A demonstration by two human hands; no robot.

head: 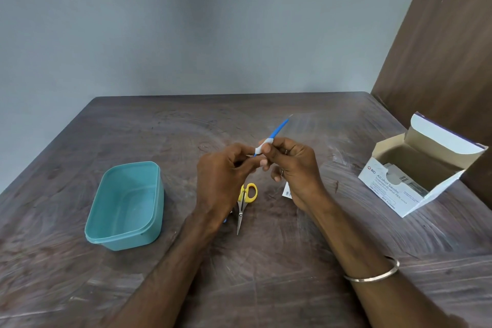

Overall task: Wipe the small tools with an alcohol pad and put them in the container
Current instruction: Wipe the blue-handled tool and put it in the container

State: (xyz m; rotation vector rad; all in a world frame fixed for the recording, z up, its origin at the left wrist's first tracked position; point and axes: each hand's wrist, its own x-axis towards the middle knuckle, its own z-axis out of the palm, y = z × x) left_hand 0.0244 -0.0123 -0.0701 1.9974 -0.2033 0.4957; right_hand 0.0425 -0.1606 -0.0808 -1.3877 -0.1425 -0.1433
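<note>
A: Why held up over the middle of the table [266,274], well clear of the right edge?

B: Probably to leave room for wiping. Left hand [223,181] curled, pinching the near end of the blue tool [279,129]; right hand [295,168] pinching the alcohol pad [262,147] round the shaft.

A: And relative to the fingers [266,149]?

B: Pad squeezed between right thumb and fingertips, tip poking out beyond, toward the far edge.

A: Elsewhere?

B: Yellow scissors [246,200] flat beneath the hands, apparently unwiped. Teal container [98,231] nearer the left edge, holding no tools yet. Swab box [399,194] open near the right edge.
</note>
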